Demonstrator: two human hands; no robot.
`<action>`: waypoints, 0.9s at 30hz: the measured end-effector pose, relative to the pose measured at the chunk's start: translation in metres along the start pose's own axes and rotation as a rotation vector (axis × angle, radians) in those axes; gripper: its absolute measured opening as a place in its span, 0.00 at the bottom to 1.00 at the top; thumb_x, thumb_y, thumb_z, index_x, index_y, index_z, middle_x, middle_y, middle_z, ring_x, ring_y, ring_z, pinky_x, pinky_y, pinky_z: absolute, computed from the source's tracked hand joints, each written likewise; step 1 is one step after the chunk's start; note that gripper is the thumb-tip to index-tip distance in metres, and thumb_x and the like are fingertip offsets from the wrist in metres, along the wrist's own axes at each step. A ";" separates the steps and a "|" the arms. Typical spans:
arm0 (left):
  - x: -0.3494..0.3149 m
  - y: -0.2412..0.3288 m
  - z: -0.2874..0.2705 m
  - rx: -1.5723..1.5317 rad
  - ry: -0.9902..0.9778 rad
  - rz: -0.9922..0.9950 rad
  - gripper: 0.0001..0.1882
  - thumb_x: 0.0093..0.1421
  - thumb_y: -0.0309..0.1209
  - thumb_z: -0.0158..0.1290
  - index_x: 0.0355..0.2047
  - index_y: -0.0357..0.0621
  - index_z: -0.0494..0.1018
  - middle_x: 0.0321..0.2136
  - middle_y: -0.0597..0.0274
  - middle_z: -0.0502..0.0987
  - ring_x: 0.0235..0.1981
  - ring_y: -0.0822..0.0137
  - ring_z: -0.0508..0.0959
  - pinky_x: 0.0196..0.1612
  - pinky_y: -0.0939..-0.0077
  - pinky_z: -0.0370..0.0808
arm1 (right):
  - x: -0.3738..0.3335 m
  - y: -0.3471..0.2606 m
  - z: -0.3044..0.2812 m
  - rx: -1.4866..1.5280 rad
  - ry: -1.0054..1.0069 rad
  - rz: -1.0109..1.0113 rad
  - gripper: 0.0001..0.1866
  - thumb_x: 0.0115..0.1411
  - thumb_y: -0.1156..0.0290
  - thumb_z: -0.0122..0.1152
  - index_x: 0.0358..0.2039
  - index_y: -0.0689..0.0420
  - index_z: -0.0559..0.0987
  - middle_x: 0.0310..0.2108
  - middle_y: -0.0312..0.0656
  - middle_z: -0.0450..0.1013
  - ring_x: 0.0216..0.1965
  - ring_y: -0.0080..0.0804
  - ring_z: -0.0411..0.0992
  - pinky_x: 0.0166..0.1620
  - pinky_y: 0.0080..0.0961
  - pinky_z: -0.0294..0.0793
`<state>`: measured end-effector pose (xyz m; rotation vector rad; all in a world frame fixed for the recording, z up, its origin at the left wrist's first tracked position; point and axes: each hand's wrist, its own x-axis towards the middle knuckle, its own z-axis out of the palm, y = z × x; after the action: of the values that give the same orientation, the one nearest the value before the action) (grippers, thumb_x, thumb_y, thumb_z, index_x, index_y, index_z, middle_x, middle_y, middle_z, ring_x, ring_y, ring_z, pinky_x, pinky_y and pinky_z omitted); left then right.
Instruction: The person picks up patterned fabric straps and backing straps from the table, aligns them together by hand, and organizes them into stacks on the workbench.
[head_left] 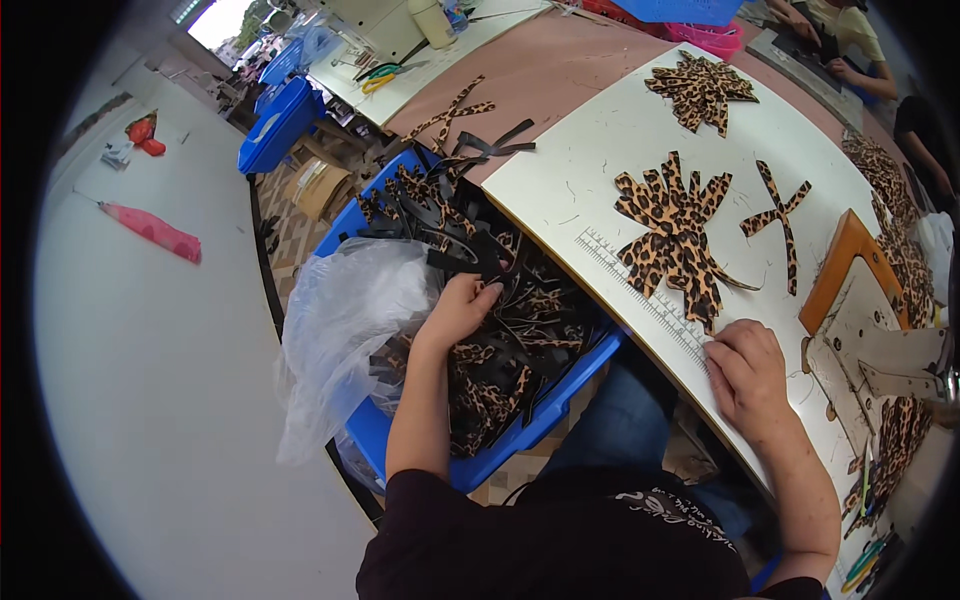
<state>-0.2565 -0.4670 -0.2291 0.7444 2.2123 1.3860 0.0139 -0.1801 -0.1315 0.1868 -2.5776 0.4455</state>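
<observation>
Strips [495, 385] sit in bin [520, 440] by table [560, 180], likely for reach: left hand [462, 310] pinches black strip [455, 262], right hand [750, 375] curled, hold unclear.

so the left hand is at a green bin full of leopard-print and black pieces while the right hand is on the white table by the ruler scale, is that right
Not quite: the bin is blue, not green, as the head view shows. The left hand is at its leopard-print and black pieces, and the right hand is on the white table by the ruler scale.
</observation>
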 end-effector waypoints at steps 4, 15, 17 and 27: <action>-0.027 0.072 -0.009 -0.194 0.207 0.031 0.08 0.57 0.25 0.50 0.36 0.33 0.71 0.28 0.69 0.72 0.29 0.79 0.68 0.33 0.83 0.67 | -0.004 -0.001 -0.004 -0.009 0.036 -0.011 0.13 0.41 0.81 0.60 0.31 0.60 0.72 0.29 0.44 0.69 0.32 0.42 0.68 0.34 0.35 0.65; 0.002 0.158 0.053 -0.204 0.277 1.122 0.11 0.47 0.18 0.51 0.33 0.40 0.72 0.37 0.51 0.76 0.32 0.60 0.76 0.37 0.74 0.69 | 0.001 -0.023 -0.026 0.681 -0.008 0.495 0.07 0.55 0.77 0.54 0.35 0.63 0.75 0.29 0.44 0.73 0.31 0.34 0.72 0.35 0.27 0.70; 0.007 0.177 0.079 0.185 0.165 1.243 0.08 0.48 0.27 0.51 0.30 0.44 0.73 0.36 0.56 0.77 0.28 0.66 0.75 0.30 0.76 0.66 | 0.004 -0.015 -0.024 1.210 -0.027 0.771 0.22 0.62 0.56 0.47 0.42 0.65 0.72 0.33 0.45 0.74 0.31 0.33 0.73 0.36 0.26 0.73; 0.035 0.238 0.227 0.138 -0.094 1.489 0.12 0.40 0.29 0.54 0.29 0.50 0.73 0.39 0.65 0.71 0.27 0.64 0.66 0.27 0.70 0.64 | -0.023 0.045 -0.083 1.387 0.166 0.952 0.15 0.60 0.59 0.54 0.32 0.60 0.72 0.21 0.37 0.70 0.19 0.22 0.68 0.23 0.16 0.67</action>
<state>-0.0944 -0.2047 -0.1087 2.7115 1.4938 1.5766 0.0628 -0.1084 -0.0881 -0.6079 -1.5692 2.3416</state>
